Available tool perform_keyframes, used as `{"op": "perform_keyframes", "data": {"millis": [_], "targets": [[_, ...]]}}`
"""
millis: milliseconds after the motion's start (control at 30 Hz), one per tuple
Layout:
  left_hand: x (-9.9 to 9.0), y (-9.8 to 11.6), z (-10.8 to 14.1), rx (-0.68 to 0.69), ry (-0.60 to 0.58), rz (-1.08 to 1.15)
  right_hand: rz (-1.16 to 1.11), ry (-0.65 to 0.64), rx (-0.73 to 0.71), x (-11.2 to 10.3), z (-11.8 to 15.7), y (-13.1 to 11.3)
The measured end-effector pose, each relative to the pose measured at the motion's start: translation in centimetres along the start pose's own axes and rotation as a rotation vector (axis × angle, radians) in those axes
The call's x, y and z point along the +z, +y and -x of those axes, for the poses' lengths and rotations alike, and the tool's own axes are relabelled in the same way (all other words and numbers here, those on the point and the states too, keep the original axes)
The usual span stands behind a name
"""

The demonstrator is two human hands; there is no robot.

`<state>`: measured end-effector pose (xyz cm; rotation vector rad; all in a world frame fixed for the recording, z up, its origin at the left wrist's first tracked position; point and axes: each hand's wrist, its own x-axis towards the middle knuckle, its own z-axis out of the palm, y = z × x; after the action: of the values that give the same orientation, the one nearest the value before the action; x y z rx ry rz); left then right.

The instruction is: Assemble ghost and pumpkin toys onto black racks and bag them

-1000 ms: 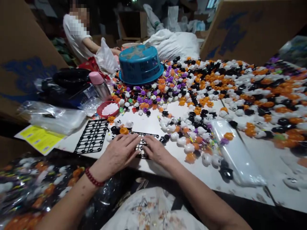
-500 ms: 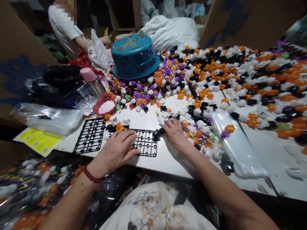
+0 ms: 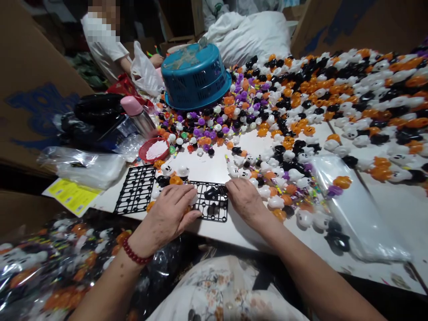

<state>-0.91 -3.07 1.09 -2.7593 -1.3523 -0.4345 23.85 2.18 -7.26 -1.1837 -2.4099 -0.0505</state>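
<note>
A black grid tray (image 3: pixel 210 215) lies near the table's front edge. My left hand (image 3: pixel 170 209) rests over its left part, fingers curved around a white piece (image 3: pixel 193 199) that shows between thumb and fingers. At the tray's right end my right hand (image 3: pixel 245 198) pinches a black figure (image 3: pixel 214 192) above the grid, fingertips closed at the figure's right end. Another black grid (image 3: pixel 135 189) lies to the left. Between the two grids are white, black and orange figures (image 3: pixel 175 180).
Loose figures (image 3: pixel 317 84) cover the table's back and right. A blue basket (image 3: pixel 194 80), red basket (image 3: pixel 154 150), pink-capped flask (image 3: pixel 138 113) and clear bags (image 3: pixel 361 214) stand or lie around. A person (image 3: pixel 107 49) is at the back left.
My right hand has brought the black figure left, over the grid tray. My left hand has stayed on the tray's left part. The whole view has shifted slightly.
</note>
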Motion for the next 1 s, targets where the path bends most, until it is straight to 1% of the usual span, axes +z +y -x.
{"op": "perform_keyframes", "data": {"millis": [67, 133, 233, 333, 467, 533, 600, 700, 767, 833, 900, 1000], "targets": [[0.0, -0.1, 0.0, -0.004, -0.006, 0.005, -0.022, -0.032, 0.015, 0.1, 0.0, -0.2], [0.0, -0.4, 0.1, -0.009, -0.01, 0.018, -0.055, -0.061, 0.063, 0.1, -0.1, -0.3], [-0.2, -0.7, 0.2, -0.02, 0.002, 0.065, -0.147, -0.07, 0.117, -0.4, -0.8, -0.4], [-0.7, -1.2, 0.2, -0.062, 0.037, 0.111, -0.188, -0.082, 0.09, -1.1, -2.1, -0.4], [-1.4, -1.9, 0.1, -0.138, 0.059, 0.113, -0.193, -0.176, 0.09, -1.6, -3.8, -0.7], [-1.5, -2.2, -0.1, -0.144, 0.05, 0.103, -0.267, -0.231, 0.07, -1.6, -4.6, -1.0], [-1.5, -2.4, -0.2, -0.127, 0.037, 0.093, -0.378, -0.259, 0.028, -1.4, -5.3, -1.3], [-1.4, -2.3, -0.4, -0.105, 0.005, 0.085, -0.533, -0.202, 0.024, -1.1, -6.6, -1.7], [-1.4, -2.2, -0.5, -0.105, -0.013, 0.08, -0.602, -0.137, 0.061, -1.1, -7.3, -2.1], [-1.3, -2.1, -0.5, -0.105, -0.021, 0.077, -0.645, -0.112, 0.102, -1.1, -7.9, -2.5], [-1.1, -2.0, -0.5, -0.097, -0.019, 0.076, -0.655, -0.134, 0.116, -1.2, -8.4, -3.0], [-0.8, -2.1, -0.5, -0.085, -0.019, 0.062, -0.666, -0.204, 0.096, -1.3, -9.0, -3.9]]}}
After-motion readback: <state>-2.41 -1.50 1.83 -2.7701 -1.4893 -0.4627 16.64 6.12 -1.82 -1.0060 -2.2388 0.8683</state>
